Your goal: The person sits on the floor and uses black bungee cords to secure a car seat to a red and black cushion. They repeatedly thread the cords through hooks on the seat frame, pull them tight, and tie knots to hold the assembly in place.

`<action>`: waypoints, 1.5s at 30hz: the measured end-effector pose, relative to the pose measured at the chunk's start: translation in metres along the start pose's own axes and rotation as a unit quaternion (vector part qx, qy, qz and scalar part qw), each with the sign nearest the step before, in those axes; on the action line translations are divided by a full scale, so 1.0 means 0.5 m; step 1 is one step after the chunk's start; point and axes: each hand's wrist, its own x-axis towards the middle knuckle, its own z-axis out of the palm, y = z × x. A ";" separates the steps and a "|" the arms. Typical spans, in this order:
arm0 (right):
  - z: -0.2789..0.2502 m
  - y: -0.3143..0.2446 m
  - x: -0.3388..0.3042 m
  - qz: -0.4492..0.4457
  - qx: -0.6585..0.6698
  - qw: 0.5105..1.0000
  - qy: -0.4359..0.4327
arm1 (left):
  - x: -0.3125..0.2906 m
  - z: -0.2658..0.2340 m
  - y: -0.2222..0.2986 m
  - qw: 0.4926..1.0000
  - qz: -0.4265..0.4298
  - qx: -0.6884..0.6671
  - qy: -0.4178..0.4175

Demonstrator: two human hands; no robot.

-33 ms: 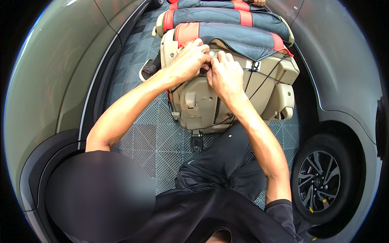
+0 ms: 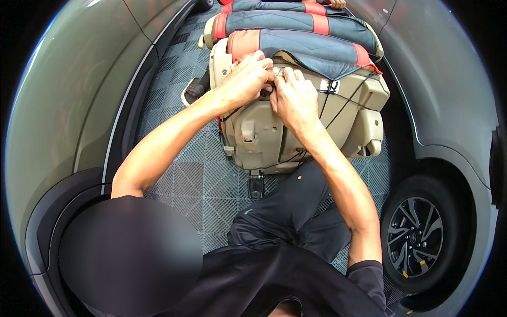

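Between two cars, a beige-backed car seat [image 2: 264,119] lies in front of me, its grey leather cover [image 2: 303,48] with red bands drawn over the far end. My left hand [image 2: 250,76] is closed at the cover's near edge, its fingers bent inward. Against it my right hand [image 2: 297,100] is closed too, thumb and fingertips pinched together. The fingertips meet over the beige backing; what lies between them is small and mostly hidden. Right of my hands the cover edge hangs loose, and thin black cords [image 2: 346,103] run from it down across the backing.
More seats covered in grey and red [image 2: 269,22] lie behind, with another person's hand [image 2: 338,3] at the far end. A green-grey car [image 2: 79,105] flanks the left; a grey car [image 2: 454,90] with a wheel [image 2: 415,236] flanks the right. Ribbed tiles [image 2: 185,182] cover the floor.
My right forearm has shifted very slightly to the right. Both hands remain at the same place on the seat.
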 end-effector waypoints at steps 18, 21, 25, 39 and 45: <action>0.044 0.011 -0.046 0.115 0.220 0.955 0.161 | 0.005 0.006 -0.009 0.999 0.020 -0.015 0.040; 0.033 -0.006 -0.052 0.125 0.219 0.959 0.132 | -0.001 0.005 -0.010 0.999 0.021 -0.017 0.042; 0.022 -0.009 -0.034 0.143 0.168 0.970 0.107 | 0.001 0.002 -0.011 0.999 0.009 -0.031 0.025; -0.007 -0.018 -0.008 0.265 0.287 0.921 0.012 | 0.000 0.009 -0.008 0.997 0.025 -0.020 0.064; -0.006 -0.018 -0.008 0.275 0.306 0.911 0.009 | -0.003 0.014 -0.015 0.997 0.027 -0.028 0.067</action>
